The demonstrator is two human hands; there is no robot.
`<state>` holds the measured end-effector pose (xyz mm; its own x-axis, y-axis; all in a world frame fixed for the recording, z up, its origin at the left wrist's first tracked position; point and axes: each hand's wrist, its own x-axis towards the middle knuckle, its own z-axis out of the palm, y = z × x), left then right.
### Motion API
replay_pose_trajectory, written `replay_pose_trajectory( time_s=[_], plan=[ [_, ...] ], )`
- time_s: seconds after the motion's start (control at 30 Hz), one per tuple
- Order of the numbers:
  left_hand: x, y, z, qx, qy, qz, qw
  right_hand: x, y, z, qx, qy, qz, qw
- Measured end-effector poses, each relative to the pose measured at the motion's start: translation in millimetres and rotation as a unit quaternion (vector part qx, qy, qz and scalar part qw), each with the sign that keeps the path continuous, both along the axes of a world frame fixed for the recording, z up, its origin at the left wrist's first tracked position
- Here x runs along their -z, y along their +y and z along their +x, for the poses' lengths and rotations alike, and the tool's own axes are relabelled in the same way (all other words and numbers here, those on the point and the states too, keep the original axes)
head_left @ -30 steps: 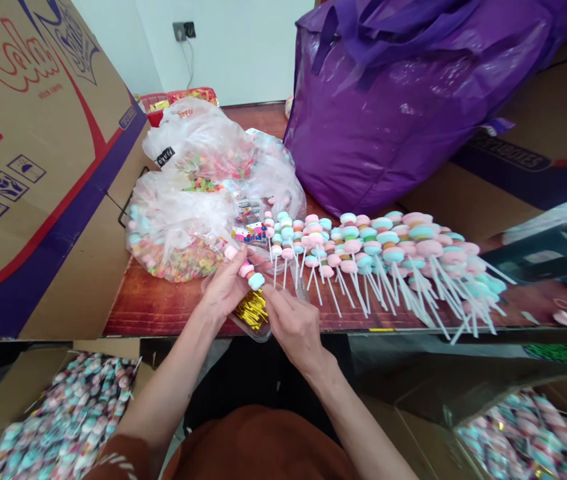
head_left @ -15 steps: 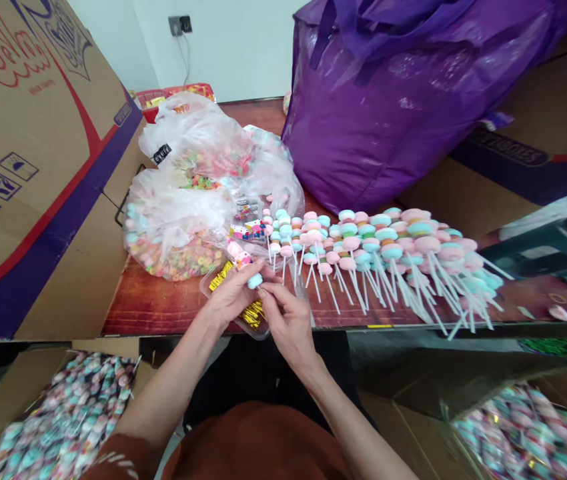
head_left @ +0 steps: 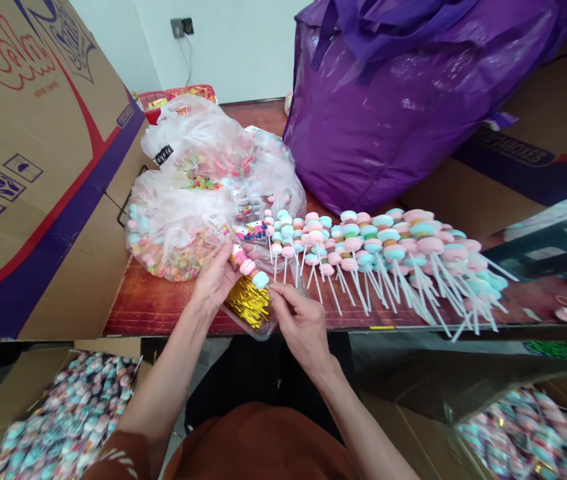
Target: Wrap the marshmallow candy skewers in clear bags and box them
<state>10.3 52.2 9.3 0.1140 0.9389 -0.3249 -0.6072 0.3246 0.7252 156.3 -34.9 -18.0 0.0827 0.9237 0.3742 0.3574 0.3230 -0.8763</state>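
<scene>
A marshmallow skewer in pink, brown and pale blue, its upper end covered by a printed pattern that looks like a wrapper, lies slantwise between my hands. Closed around its upper end is my left hand. My right hand pinches at the lower end, by the pale blue marshmallow; the stick is mostly hidden behind the fingers. Directly beneath, a clear plastic tray holds gold twist ties. Printed wrappers lie just behind the tray.
Many marshmallow skewers lie in a row along the right of the table. Clear bags of candy stand at left, beside a large cardboard box. A purple bag rises behind. Boxes of finished-looking skewers sit below the table edge.
The skewer has shifted slightly down and right and shows more of its length. My left hand has moved left to its upper end, uncovering more gold ties; my right hand moved slightly right.
</scene>
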Motion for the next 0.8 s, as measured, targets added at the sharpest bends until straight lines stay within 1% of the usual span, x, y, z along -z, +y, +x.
replay_pose_trajectory(
  time_s=[0.07,0.17,0.23,0.3,0.33,0.4,0.5,0.57,0.6,0.67,0.8],
  plan=[
    [1.4,-2.3,2.1,-0.008,0.013,-0.001,1.0,0.1,1.3,3.3,0.023,-0.064,0.065,0.996],
    [5.1,-7.3,8.5,-0.008,0.011,0.004,1.0,4.7,3.8,2.5,0.063,-0.157,0.141,0.975],
    [8.4,-10.3,12.7,-0.017,-0.004,0.012,1.0,9.9,5.0,-2.0,0.078,-0.224,0.171,0.956],
    [11.3,-12.0,14.3,-0.025,-0.018,0.018,0.999,14.7,5.1,-7.3,0.077,-0.266,0.179,0.944],
    [12.4,-12.4,14.0,-0.026,-0.024,0.018,0.999,16.1,4.6,-9.3,0.073,-0.265,0.173,0.946],
    [14.0,-12.2,12.0,-0.021,-0.037,0.013,0.999,16.2,3.0,-11.8,0.06,-0.221,0.139,0.964],
    [14.9,-13.0,10.5,-0.01,-0.048,0.014,0.999,11.4,0.6,-12.7,0.035,-0.111,0.045,0.992],
    [15.1,-16.2,13.5,-0.007,-0.04,0.025,0.999,7.9,0.5,-13.9,0.024,-0.051,-0.007,0.998],
    [15.3,-18.8,16.0,-0.004,-0.035,0.031,0.999,6.7,1.0,-15.2,0.025,-0.03,-0.019,0.999],
    [16.0,-25.5,21.6,0.018,-0.03,0.038,0.999,5.5,3.0,-18.4,0.04,-0.011,-0.014,0.999],
    [16.2,-36.0,24.3,0.074,-0.034,0.044,0.996,5.4,5.6,-22.7,0.069,-0.028,0.041,0.996]
  ],
)
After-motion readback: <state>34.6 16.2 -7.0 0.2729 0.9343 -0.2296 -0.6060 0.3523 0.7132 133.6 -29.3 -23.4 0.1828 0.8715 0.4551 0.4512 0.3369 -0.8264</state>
